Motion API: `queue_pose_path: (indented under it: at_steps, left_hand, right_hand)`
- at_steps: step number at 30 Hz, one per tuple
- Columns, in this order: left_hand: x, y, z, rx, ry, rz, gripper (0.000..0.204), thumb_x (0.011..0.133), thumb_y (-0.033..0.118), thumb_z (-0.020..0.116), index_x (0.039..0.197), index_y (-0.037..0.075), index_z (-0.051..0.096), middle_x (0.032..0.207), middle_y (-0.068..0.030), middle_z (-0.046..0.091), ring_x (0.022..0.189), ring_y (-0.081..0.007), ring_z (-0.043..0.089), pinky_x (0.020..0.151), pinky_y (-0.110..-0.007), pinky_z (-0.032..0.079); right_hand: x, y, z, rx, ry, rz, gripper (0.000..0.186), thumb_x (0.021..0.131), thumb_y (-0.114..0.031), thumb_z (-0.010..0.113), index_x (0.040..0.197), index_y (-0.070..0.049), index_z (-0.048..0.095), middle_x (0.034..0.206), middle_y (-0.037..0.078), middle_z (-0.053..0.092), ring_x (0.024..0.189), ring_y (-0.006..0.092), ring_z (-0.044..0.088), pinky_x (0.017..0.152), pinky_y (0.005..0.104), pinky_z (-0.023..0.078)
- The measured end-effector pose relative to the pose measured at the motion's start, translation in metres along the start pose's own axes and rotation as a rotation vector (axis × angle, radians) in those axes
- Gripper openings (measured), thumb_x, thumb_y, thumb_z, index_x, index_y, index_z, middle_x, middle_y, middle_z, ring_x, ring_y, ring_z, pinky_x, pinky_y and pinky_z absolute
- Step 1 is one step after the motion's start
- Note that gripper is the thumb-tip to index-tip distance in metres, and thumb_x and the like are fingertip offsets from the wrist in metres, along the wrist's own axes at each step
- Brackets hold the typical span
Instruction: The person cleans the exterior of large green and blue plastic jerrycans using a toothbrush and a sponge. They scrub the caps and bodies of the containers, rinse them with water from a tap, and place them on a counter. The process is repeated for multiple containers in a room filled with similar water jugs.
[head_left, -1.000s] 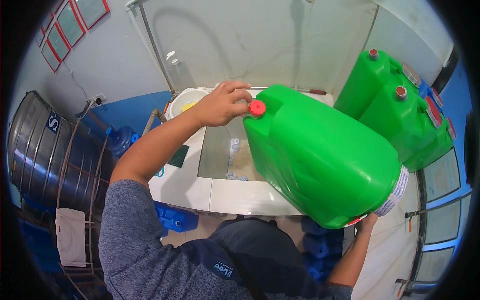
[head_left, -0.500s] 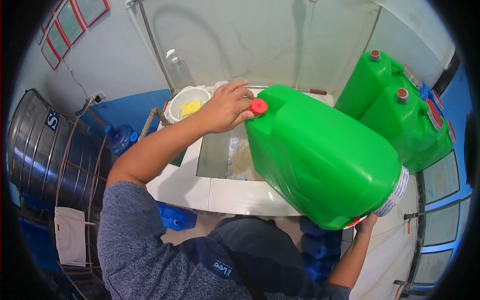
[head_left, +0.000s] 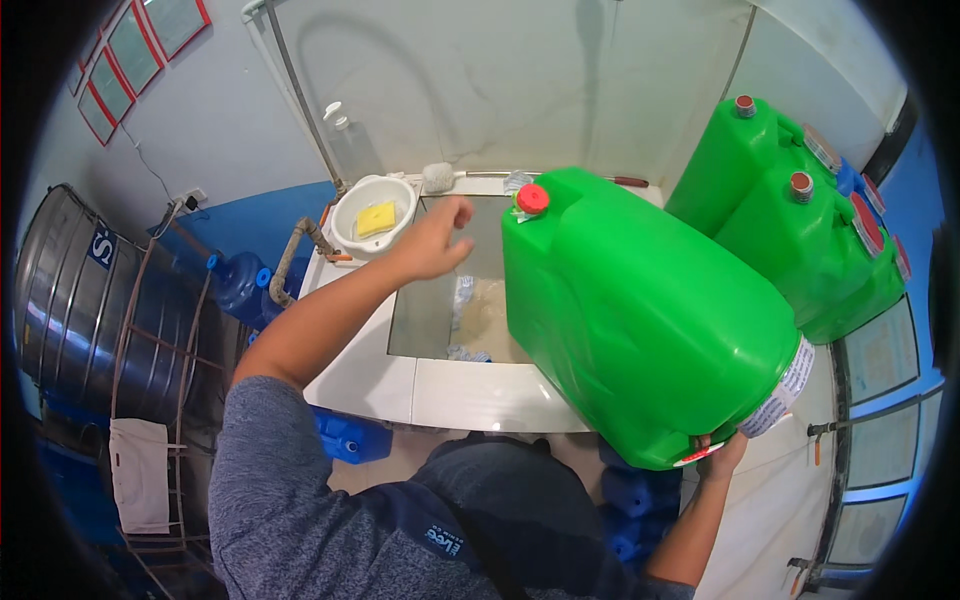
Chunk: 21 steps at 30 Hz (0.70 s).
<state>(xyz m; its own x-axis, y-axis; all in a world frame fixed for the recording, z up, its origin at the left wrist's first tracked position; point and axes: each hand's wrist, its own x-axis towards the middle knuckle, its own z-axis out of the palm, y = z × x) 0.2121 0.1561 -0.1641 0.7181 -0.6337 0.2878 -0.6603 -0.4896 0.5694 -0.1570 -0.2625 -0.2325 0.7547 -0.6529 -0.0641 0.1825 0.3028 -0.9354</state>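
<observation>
- The green jug (head_left: 640, 300) is off its base, leaning over the right part of the sunken basin (head_left: 415, 325) and past the front edge of the white counter (head_left: 480, 392).
- Done, judging by how it lies: the small red cap (head_left: 532, 198) sits on the spout at the upper end, and a pale printed band (head_left: 785, 388) wraps the wide neck at the lower right end.
- Left undone, as far as shows: the jug does not stand upright, and its weight seems to rest partly on the right hand (head_left: 724, 455).
- That right hand is closed about the jug's lower end, near its handle; the finger positions are partly hidden.
- The left hand (head_left: 440, 240) is empty, fingers loosely curled and thumb apart, above the basin and just beside the capped spout without touching it.
- At least 2 more green jugs (head_left: 800, 245) stand close behind on the right, leaving little room on that side.
- A white tub (head_left: 345, 222) with 1 yellow sponge (head_left: 376, 217), a clear pump bottle (head_left: 352, 145) and a white brush head (head_left: 437, 178) line the back left.
- Blue containers (head_left: 355, 438) sit below the counter. The jug hides much of the basin's right part.
</observation>
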Motion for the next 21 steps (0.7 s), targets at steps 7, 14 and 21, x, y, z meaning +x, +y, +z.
queue_pose_path:
  at_steps: [7,14,21]
  left_hand:
    - [0.053,0.026,-0.021,-0.182,0.048,-0.104,0.024,0.096,0.013,0.065,0.12,0.006,0.063,0.12,-0.0105,0.063,0.111,-0.0171,0.061,0.09,-0.033,0.052]
    - [0.042,0.02,-0.051,0.32,0.08,-0.144,0.026,0.089,0.005,0.06,0.115,0.006,0.064,0.125,-0.0153,0.058,0.114,-0.0301,0.06,0.097,-0.041,0.048]
    - [0.042,0.101,-0.045,-0.011,-0.364,0.425,0.036,0.09,0.01,0.067,0.126,0.007,0.063,0.115,-0.0126,0.056,0.108,-0.0276,0.056,0.093,-0.037,0.048]
  right_hand:
    - [0.006,0.008,-0.017,-0.08,0.039,-0.043,0.041,0.106,-0.043,0.038,0.092,-0.009,0.054,0.06,0.002,0.051,0.044,0.0132,0.045,0.042,0.0266,0.035]
    - [0.009,0.012,-0.033,0.05,-0.08,0.012,0.037,0.106,-0.041,0.042,0.097,-0.007,0.055,0.065,0.003,0.055,0.049,0.0135,0.049,0.045,0.0269,0.039]
    - [0.033,0.032,-0.049,-0.132,0.062,-0.221,0.031,0.104,-0.034,0.05,0.108,-0.004,0.057,0.078,0.004,0.06,0.061,0.0136,0.055,0.053,0.0287,0.044]
